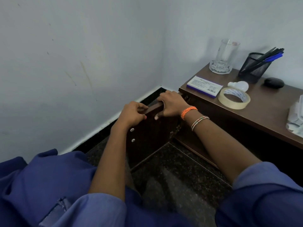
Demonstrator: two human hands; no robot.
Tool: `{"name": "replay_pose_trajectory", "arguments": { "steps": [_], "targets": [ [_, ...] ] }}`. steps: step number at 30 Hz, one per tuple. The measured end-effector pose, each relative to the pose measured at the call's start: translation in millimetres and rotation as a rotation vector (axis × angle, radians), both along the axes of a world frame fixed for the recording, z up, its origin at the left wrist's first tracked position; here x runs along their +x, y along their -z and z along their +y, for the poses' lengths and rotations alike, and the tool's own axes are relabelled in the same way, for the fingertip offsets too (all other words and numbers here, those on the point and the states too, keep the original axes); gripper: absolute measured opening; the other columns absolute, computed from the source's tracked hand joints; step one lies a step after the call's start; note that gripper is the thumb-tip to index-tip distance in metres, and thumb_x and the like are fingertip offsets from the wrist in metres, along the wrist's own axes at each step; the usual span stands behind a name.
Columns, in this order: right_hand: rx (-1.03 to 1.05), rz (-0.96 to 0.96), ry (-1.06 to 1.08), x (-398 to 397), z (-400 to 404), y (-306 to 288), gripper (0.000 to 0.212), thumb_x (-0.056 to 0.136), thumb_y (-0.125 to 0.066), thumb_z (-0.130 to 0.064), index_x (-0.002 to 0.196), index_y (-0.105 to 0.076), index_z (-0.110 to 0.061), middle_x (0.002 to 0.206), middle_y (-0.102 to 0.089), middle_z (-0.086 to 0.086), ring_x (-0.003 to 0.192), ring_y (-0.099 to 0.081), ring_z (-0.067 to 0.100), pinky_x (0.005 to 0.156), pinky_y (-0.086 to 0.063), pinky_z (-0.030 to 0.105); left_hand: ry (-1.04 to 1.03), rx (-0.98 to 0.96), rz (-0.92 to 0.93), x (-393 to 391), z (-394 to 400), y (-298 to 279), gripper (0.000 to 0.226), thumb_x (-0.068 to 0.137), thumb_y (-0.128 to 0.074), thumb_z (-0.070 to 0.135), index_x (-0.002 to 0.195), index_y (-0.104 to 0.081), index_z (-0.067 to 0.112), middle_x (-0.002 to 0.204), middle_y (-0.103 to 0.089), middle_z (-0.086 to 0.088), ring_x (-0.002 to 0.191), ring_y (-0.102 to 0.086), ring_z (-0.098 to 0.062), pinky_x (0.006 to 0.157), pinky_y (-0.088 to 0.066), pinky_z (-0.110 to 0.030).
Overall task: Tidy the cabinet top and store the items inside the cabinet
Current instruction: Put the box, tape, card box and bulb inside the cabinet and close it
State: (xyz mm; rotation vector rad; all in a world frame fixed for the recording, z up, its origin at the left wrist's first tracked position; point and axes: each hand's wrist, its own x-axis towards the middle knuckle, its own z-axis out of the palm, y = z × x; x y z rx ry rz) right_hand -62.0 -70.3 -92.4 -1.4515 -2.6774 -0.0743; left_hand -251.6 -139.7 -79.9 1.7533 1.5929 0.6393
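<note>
Fingers (pixel 161 97) of the right hand (pixel 170 104) curl over the top edge of the open cabinet door (pixel 147 136), with the thumb pressed flat against the door's inner face, so this hand grips the door firmly. The left hand (pixel 133 113) sits just beside it on the same top edge, nearer the door's free corner, its fingers bent round the edge and the thumb on the near face, pinching the wood. The door stands swung out from the cabinet (pixel 246 128), upright, with two small pale fittings showing on its inner face below the left hand. Behind the door the cabinet's inside is dark and I cannot make out what it holds. On the cabinet top (pixel 270 105), the nearest thing to the door is a flat white and purple box (pixel 205 86), and just beside that, towards the front edge, lies a roll of tape (pixel 234 98). A white bulb (pixel 239 85) lies touching or nearly touching the tape's far side. Further back stands a clear glass (pixel 223 56) close to the wall, then a black mesh pen holder (pixel 254 68) with pens leaning out, and a dark rounded object (pixel 274 82) beside the holder. Crumpled pale material (pixel 296 118) lies at the far right edge of the top.
</note>
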Motion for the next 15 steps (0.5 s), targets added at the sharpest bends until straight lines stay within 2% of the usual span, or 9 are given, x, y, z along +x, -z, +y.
{"name": "replay_pose_trajectory", "arguments": {
  "steps": [4, 10, 12, 13, 15],
  "targets": [
    [-0.004, 0.015, 0.018, 0.0, 3.1, 5.2, 0.059, 0.060, -0.065, -0.075, 0.082, -0.055, -0.022, 0.084, -0.050, -0.002, 0.080, -0.044, 0.016, 0.070, -0.032, 0.030, -0.020, 0.053, 0.056, 2.5, 4.0, 1.8, 0.041, 0.075, -0.068, 0.003, 0.113, -0.066, 0.016, 0.113, -0.069, -0.009, 0.101, -0.065, -0.023, 0.092, -0.052, -0.039],
    [0.002, 0.026, 0.066, -0.3, -3.3, 6.5, 0.056, 0.061, -0.066, -0.073, 0.082, -0.051, -0.024, 0.084, -0.046, -0.003, 0.080, -0.043, 0.016, 0.070, -0.027, 0.029, -0.019, 0.061, 0.120, 9.0, 5.9, 0.0, 0.041, 0.075, -0.065, 0.001, 0.113, -0.064, 0.016, 0.116, -0.065, -0.009, 0.105, -0.062, -0.025, 0.092, -0.051, -0.042],
    [0.008, 0.058, 0.092, 0.9, -7.2, 11.5, 0.057, 0.063, -0.066, -0.072, 0.088, -0.054, -0.022, 0.087, -0.049, -0.002, 0.086, -0.046, 0.018, 0.078, -0.032, 0.031, -0.022, 0.044, 0.119, 9.8, 6.3, -0.4, 0.041, 0.076, -0.064, 0.002, 0.113, -0.064, 0.017, 0.116, -0.065, -0.009, 0.104, -0.061, -0.025, 0.091, -0.051, -0.042],
    [0.007, 0.076, 0.106, 1.2, -8.9, 14.3, 0.058, 0.064, -0.067, -0.070, 0.093, -0.055, -0.022, 0.091, -0.051, -0.002, 0.092, -0.048, 0.019, 0.087, -0.032, 0.035, -0.019, 0.026, 0.110, 9.2, 7.1, -0.4, 0.040, 0.076, -0.064, 0.002, 0.114, -0.063, 0.018, 0.116, -0.064, -0.009, 0.104, -0.061, -0.025, 0.091, -0.051, -0.041],
    [-0.013, 0.118, 0.135, 0.8, -12.8, 18.4, 0.060, 0.067, -0.068, -0.065, 0.106, -0.055, -0.022, 0.104, -0.055, 0.000, 0.109, -0.047, 0.022, 0.104, -0.022, 0.043, 0.001, -0.011, 0.084, 8.1, 8.6, -1.0, 0.038, 0.078, -0.064, 0.003, 0.113, -0.063, 0.017, 0.116, -0.064, -0.009, 0.102, -0.061, -0.024, 0.088, -0.051, -0.036]
  ]
}}
